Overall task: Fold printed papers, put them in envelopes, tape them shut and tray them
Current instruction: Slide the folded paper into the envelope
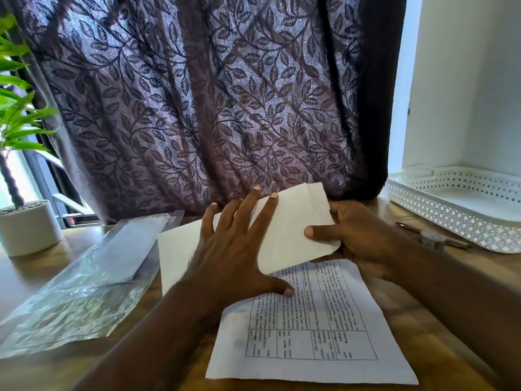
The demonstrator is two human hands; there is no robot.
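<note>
Daylight glows through the curtain (197,103), overexposing the edges; wide-angle bending, soft detail throughout.

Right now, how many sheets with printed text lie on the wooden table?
1. The white printed paper sheet lies flat on the brown wooden table, nearest the camera. The blank white paper under the left hand, beside the white paper envelope, may be another.

Looks forward and down from head height, wide-angled, close over the worktop (33,280). Faces the leaf-patterned curtain (197,108) squarely; catches the printed paper (310,334) low and central, just in front of that curtain, near the lens.
</note>
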